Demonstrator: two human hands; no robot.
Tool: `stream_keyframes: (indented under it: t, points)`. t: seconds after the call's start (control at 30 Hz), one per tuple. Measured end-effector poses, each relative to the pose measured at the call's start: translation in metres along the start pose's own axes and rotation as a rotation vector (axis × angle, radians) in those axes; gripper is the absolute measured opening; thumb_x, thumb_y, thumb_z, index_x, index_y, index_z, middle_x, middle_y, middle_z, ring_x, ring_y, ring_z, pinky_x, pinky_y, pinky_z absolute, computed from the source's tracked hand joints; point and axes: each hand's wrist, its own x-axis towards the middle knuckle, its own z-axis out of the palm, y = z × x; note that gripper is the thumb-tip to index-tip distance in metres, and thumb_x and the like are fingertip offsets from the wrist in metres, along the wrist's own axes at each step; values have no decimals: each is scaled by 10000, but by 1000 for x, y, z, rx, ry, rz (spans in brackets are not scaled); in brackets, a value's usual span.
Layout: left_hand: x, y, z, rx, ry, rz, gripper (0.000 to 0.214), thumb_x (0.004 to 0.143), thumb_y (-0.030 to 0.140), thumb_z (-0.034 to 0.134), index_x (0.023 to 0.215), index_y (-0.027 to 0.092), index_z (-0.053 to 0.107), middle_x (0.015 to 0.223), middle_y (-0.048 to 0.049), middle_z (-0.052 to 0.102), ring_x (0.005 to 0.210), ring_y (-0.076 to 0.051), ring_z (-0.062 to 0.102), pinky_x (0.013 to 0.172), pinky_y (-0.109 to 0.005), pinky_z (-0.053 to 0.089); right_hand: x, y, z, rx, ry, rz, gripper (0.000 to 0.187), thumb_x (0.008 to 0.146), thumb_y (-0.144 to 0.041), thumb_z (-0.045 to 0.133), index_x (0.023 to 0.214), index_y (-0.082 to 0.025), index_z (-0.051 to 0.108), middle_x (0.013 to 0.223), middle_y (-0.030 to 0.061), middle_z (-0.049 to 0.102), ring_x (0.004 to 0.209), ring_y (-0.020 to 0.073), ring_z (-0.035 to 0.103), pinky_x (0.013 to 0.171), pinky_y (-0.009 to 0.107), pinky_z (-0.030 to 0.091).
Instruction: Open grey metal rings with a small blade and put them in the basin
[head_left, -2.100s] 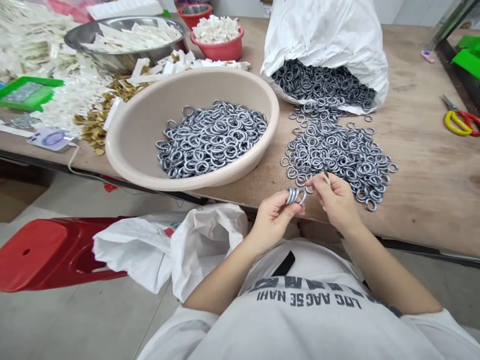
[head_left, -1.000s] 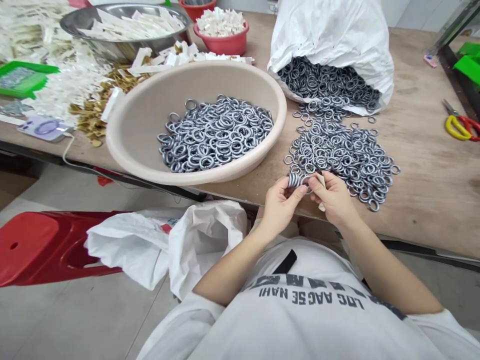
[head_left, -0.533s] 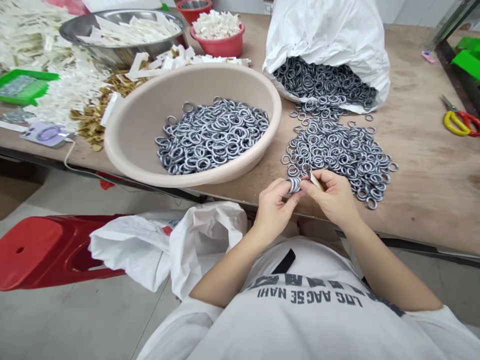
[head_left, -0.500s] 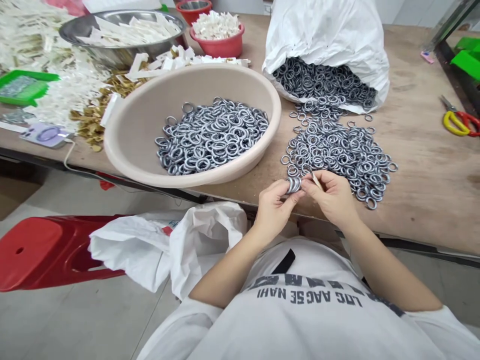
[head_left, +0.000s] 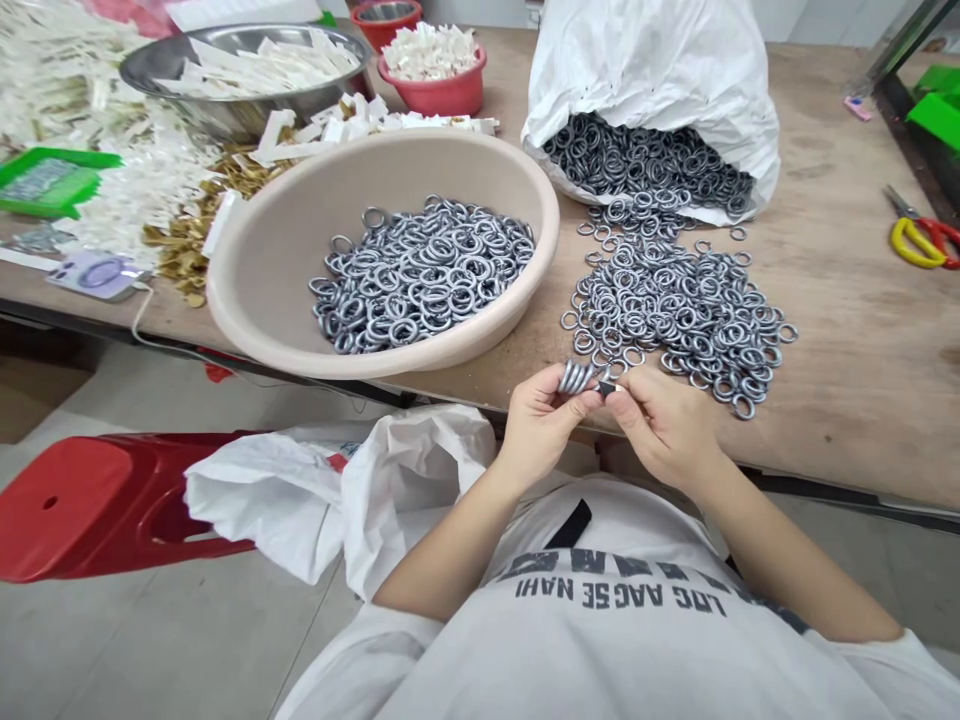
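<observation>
Two hands are in view at the near edge of the plywood workbench (head_left: 847, 400), held together with the fingertips almost touching. The left hand (head_left: 540, 425) is clamped by thumb and fingers on a short stack of silver rings (head_left: 576, 378). The right hand (head_left: 664, 430) pinches a small pointed sliver (head_left: 607, 388), dark at the tip, set against the end of that stack; it is too small for me to tell its material.

Stock position as I read it from here: a heap of rings (head_left: 424, 275) lies in a beige plastic basin (head_left: 247, 300) ahead and left of the left hand. A spread pile of rings (head_left: 675, 320) sits just ahead of the right hand, directly on the bench. Further ahead of that hand, more rings spill from the mouth of a bulging white plastic sack (head_left: 652, 70). I cannot tell which lot, if any, is finished work.

Other items: yellow-handled scissors (head_left: 919, 243) lie well right of the right hand. A steel bowl of white plastic strips (head_left: 240, 75) stands beyond the basin. A white plastic bag (head_left: 315, 500) and a red plastic stool (head_left: 90, 510) sit below and left of the left hand
</observation>
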Motion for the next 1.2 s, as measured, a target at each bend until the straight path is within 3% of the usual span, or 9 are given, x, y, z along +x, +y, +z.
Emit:
stream_keyframes:
  t: [0.17,0.33,0.4,0.53,0.67,0.8,0.97,1.1,1.2]
  points:
    - [-5,0,0,13,6,-20,270,777,414,784,788,160,692,720,-1,640,662,-116,545,635,-229,461,3,3,4,-23,-2,-21,421,1027,-472,360,731,-205,493,704,19,566,666,147,496,616,290,280]
    - [-15,6,0,-50,-116,-89,202,815,352,760,849,164,695,803,-38,709,748,-155,651,740,-276,530,16,31,3,-72,-30,233,482,1031,-523,318,740,-209,540,687,11,584,631,153,513,590,292,255]
    - [-14,3,-3,-105,-52,-84,192,825,342,752,880,174,678,809,-28,705,754,-141,659,758,-268,540,18,40,4,-191,-35,278,447,1011,-550,369,836,-214,604,791,27,636,691,173,556,587,293,247]
    - [-5,-8,-9,-233,131,-103,238,843,391,726,949,200,631,820,5,660,772,-113,641,799,-273,550,13,45,8,-462,-108,230,382,915,-570,568,1091,-240,647,1027,62,652,761,208,602,563,300,226]
    - [-2,-15,-11,-179,155,-115,253,802,393,763,865,188,628,768,18,614,726,-99,579,759,-241,512,10,43,11,-533,-133,207,313,956,-447,548,1185,-257,642,1038,72,645,766,212,620,551,317,232]
    - [-3,-15,-10,-15,154,-71,239,797,379,767,789,168,655,722,17,585,677,-94,506,681,-216,437,14,46,10,-489,-135,162,298,947,-443,562,1178,-274,646,1082,63,625,796,212,614,563,313,267]
    - [0,-10,-11,219,98,43,199,840,367,720,863,169,722,822,-26,644,769,-141,569,728,-252,447,23,45,7,-405,-217,115,207,942,-215,515,1070,-251,674,1128,63,599,863,204,602,606,306,315]
    - [2,-3,-12,412,-17,110,211,861,370,692,866,165,745,834,-46,664,816,-170,594,755,-271,458,21,34,-1,-20,-241,2,165,954,-244,537,1068,-223,655,1086,62,601,948,197,589,738,294,405]
    - [-1,-1,-8,269,-133,-3,235,889,385,658,858,155,701,748,-28,652,708,-144,597,674,-251,470,17,25,-3,226,-126,-63,117,966,-258,536,996,-207,637,1005,56,595,933,185,573,789,301,427]
